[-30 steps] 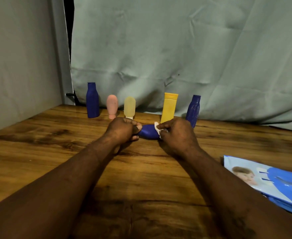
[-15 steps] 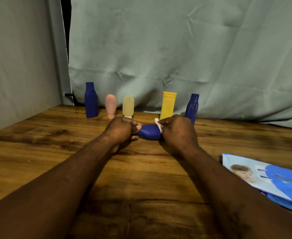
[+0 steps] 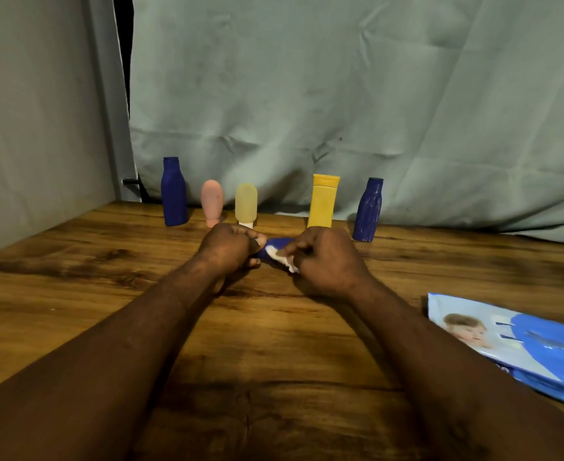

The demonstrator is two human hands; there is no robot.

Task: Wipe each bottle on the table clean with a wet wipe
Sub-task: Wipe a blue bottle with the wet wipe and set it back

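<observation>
We've got our left hand (image 3: 229, 247) clenched round one end of a small blue bottle (image 3: 279, 245), held sideways just above the wooden table (image 3: 74, 277), in front of the yellow bottle (image 3: 323, 201). Our right hand (image 3: 327, 259) pinches a white wet wipe (image 3: 280, 257) w/ thumb & fingers, pressing it onto the blue bottle's near side. Most of that bottle is hidden btwn our hands. Left of the yellow bottle stand a pale yellow tube (image 3: 246, 204), a pink tube (image 3: 212, 201) & a tall dark blue bottle (image 3: 173, 193), all upright; right of it, another dark blue bottle (image 3: 368, 210). Wipes pack (image 3: 520, 344) lies flat, well right of the yellow bottle & nearer us.
</observation>
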